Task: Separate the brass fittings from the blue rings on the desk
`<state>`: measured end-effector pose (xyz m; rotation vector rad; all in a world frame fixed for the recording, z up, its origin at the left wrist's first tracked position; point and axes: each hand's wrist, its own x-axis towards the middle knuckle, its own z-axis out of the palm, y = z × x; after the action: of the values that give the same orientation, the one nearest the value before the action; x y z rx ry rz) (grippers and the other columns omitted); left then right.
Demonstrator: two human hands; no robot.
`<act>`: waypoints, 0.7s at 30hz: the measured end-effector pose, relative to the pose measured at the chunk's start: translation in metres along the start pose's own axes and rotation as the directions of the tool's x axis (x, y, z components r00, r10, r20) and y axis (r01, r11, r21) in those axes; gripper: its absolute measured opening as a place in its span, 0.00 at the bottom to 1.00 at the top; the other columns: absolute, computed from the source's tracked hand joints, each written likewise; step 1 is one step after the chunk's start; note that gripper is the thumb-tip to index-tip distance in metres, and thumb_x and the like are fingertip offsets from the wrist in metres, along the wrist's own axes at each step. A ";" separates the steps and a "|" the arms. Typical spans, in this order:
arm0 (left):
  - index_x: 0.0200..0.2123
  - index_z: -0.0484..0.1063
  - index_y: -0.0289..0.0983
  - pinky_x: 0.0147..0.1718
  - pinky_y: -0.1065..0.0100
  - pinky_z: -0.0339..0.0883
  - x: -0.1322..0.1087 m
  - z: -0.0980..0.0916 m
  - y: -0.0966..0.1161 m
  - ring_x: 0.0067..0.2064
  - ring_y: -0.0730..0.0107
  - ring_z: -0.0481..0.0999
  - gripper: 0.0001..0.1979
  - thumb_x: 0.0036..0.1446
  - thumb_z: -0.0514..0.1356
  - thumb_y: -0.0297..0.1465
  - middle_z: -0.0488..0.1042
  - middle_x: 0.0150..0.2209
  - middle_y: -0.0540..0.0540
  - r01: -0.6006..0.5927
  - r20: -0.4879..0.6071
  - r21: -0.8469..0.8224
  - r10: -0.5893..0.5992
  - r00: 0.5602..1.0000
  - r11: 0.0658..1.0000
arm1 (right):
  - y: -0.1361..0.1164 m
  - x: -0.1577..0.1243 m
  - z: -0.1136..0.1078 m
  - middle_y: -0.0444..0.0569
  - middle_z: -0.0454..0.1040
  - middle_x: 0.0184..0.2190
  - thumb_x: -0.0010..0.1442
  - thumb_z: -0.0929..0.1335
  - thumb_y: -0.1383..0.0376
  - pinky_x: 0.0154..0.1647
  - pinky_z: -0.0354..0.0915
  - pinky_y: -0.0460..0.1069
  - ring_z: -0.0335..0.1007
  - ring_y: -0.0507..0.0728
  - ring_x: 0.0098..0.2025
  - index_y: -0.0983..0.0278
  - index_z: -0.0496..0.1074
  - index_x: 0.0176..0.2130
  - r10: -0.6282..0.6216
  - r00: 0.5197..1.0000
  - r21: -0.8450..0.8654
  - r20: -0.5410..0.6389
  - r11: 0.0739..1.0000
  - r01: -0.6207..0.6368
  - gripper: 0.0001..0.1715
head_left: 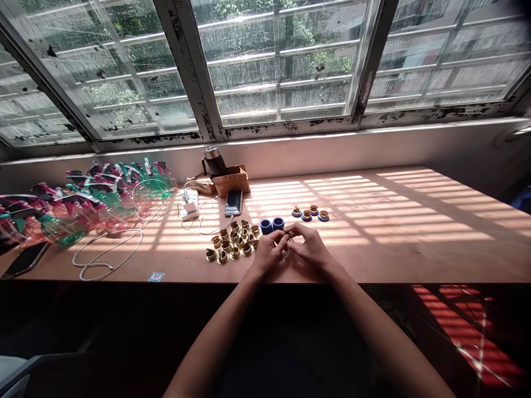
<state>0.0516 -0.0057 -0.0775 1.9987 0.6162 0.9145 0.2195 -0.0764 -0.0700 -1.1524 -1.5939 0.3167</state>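
Observation:
My left hand (269,250) and my right hand (310,244) meet above the front part of the table, fingertips pinched together. Between them shows a small dark piece (290,235), too small to name. A thin, shiny round item (285,254) sits just beneath the fingers, partly hidden. Right behind my hands stand two blue ring-shaped pieces (278,223). To the left, beside my left hand, several gold-coloured metal cups with rims (235,252) are grouped. Farther back on the right, several gold pieces on blue bases (307,215) lie together.
Clear green and pink spray bottles (95,193) crowd the table's left side. A phone (233,203) on a cable leans near a cardboard box (232,179), with a dark flask (214,161) and a power strip (189,205) close by. Another phone (25,260) lies at the left edge.

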 end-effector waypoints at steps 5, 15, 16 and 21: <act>0.37 0.78 0.36 0.31 0.71 0.65 0.000 0.000 0.002 0.29 0.71 0.75 0.19 0.70 0.57 0.44 0.78 0.29 0.47 -0.013 0.006 -0.005 0.013 1.000 1.000 | 0.000 -0.001 0.000 0.50 0.82 0.45 0.58 0.70 0.69 0.49 0.75 0.55 0.80 0.60 0.46 0.60 0.75 0.46 -0.012 1.000 -0.049 0.000 0.999 0.012 0.15; 0.40 0.80 0.36 0.31 0.71 0.66 0.000 0.000 0.001 0.30 0.70 0.76 0.18 0.70 0.57 0.43 0.81 0.32 0.46 -0.007 0.001 0.022 0.007 1.000 1.000 | 0.004 -0.001 0.003 0.49 0.80 0.45 0.59 0.69 0.70 0.49 0.74 0.54 0.79 0.60 0.46 0.59 0.74 0.47 -0.018 1.000 -0.038 0.004 0.999 0.018 0.16; 0.40 0.80 0.36 0.31 0.72 0.66 0.000 0.000 0.001 0.31 0.70 0.76 0.17 0.70 0.58 0.42 0.81 0.33 0.46 -0.006 0.003 0.025 0.006 1.000 1.000 | 0.004 0.000 0.003 0.49 0.80 0.45 0.60 0.68 0.69 0.51 0.75 0.55 0.79 0.59 0.46 0.59 0.73 0.48 -0.016 1.000 -0.035 0.009 0.999 0.017 0.16; 0.40 0.80 0.36 0.31 0.72 0.68 0.001 -0.001 -0.001 0.31 0.71 0.77 0.16 0.69 0.58 0.42 0.81 0.34 0.46 0.005 0.006 0.029 -0.005 1.000 1.000 | 0.010 -0.001 0.003 0.52 0.79 0.49 0.59 0.71 0.66 0.49 0.77 0.56 0.80 0.61 0.48 0.59 0.70 0.54 0.075 0.997 -0.088 -0.017 0.993 -0.076 0.22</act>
<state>0.0512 -0.0041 -0.0771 2.0242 0.6340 0.9012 0.2215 -0.0709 -0.0788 -1.2825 -1.5681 0.2898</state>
